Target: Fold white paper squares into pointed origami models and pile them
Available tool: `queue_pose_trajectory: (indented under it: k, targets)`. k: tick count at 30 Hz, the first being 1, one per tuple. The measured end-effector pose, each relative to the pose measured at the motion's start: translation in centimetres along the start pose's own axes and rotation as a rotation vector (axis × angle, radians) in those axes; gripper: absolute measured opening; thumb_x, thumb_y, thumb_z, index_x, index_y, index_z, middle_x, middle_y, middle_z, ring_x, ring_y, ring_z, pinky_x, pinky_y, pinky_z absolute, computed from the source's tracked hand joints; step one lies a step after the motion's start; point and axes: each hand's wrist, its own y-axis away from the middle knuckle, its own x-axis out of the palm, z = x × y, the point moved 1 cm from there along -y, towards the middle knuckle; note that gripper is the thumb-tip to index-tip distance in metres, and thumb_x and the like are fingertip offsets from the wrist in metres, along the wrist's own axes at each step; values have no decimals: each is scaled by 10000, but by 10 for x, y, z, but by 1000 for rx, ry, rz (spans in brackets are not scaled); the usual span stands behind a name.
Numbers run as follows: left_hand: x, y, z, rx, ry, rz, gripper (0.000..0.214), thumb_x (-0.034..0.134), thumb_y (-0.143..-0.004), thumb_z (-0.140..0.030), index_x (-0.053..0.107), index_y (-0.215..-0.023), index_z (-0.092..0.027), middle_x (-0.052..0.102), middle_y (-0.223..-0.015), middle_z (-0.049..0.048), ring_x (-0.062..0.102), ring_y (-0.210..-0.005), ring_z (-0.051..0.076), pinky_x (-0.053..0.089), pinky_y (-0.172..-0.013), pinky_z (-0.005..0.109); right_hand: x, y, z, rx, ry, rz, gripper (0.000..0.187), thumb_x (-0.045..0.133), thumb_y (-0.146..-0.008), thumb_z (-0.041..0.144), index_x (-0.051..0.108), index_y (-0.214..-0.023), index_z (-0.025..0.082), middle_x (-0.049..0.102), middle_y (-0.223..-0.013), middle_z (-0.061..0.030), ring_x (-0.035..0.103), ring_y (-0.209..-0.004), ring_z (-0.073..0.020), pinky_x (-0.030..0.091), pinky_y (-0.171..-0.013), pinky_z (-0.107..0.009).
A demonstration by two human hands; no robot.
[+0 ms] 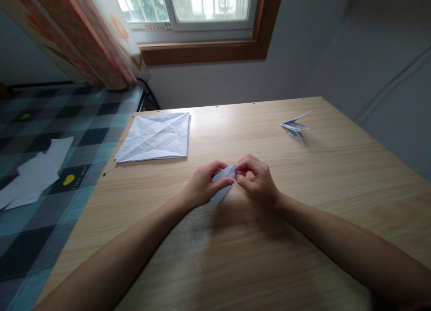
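Note:
A small piece of folded white paper is held just above the wooden table. My left hand grips its body, with the thumb lying across the front face. At the paper's upper right tip, my right hand pinches with thumb and forefinger. The lower end of the paper sticks out below my left thumb, ending in a slanted edge. Part of the fold lies hidden behind my fingers.
Creased square paper sheets lie stacked at the table's back left. A folded paper piece with splayed points rests at the back right. Loose white paper lies on the checked cloth to the left. Behind stand a window and a curtain.

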Motion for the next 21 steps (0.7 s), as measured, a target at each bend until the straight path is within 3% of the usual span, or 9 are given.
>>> queue_pose_trajectory:
  k: [21]
  targets:
    - [-2,-1,0,-4,13,-32,283,625,-821,-421,636,-798,-139,554,-658,-36,445,-588,91,352,-530,199,2,2,-3,-8,49,-20,94,663,-858,195,690,-767,198,666,-730,-14,598,-647,-137,460,-574,-257]
